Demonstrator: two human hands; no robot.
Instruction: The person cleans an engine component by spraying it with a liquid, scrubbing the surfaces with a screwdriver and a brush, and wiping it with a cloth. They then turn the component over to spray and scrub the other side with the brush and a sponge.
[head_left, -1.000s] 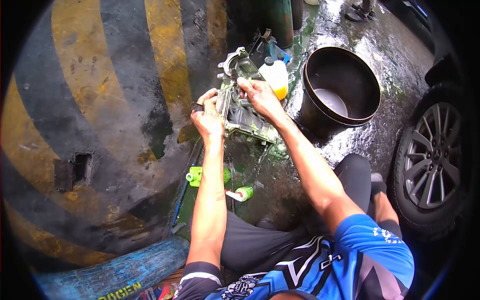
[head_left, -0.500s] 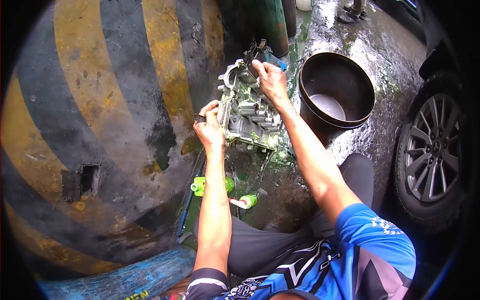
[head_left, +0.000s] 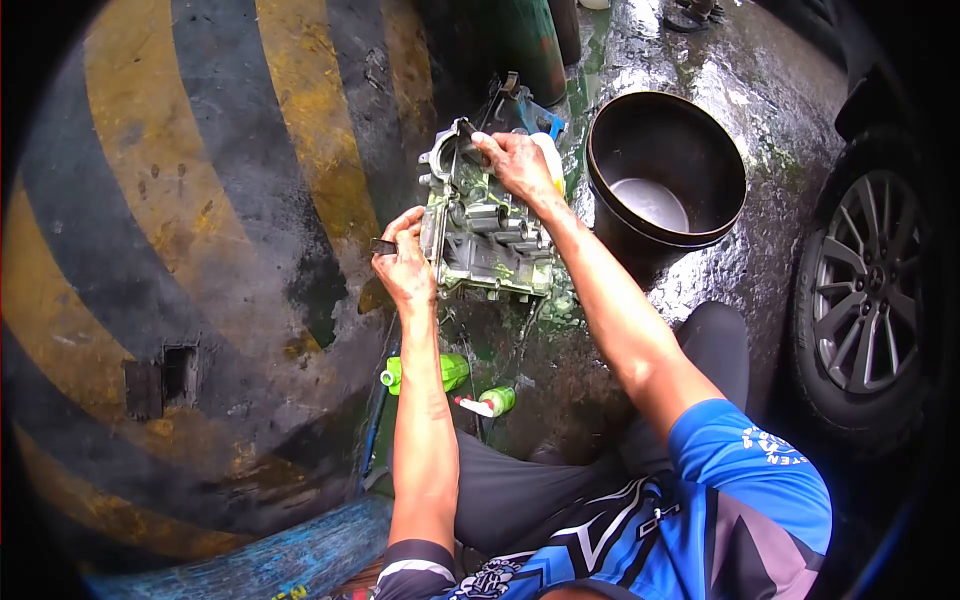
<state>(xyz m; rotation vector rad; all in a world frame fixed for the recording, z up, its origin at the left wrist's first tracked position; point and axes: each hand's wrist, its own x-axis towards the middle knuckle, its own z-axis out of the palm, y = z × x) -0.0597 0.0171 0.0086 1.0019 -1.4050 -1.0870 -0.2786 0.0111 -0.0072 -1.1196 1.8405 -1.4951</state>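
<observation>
A silvery metal engine part (head_left: 490,245) with greenish wet residue fills the middle of the view. My left hand (head_left: 405,262) is at its left edge, fingers closed around a small dark tool (head_left: 383,246) that sticks out to the left. Over the upper part of the metal, my right hand (head_left: 515,165) is closed, with a small dark piece (head_left: 465,127) showing at its thumb and fingertips. The metal part's underside is hidden.
A black bucket (head_left: 668,170) stands right of the metal part. Green bottles (head_left: 450,372) lie below it. A car wheel (head_left: 868,282) is at the far right, a blue cylinder (head_left: 250,555) at the lower left, a green cylinder (head_left: 530,50) above.
My right hand has shifted left and slightly down over the metal part. A whitish container now shows behind it. The whole scene sits slightly further left and up.
</observation>
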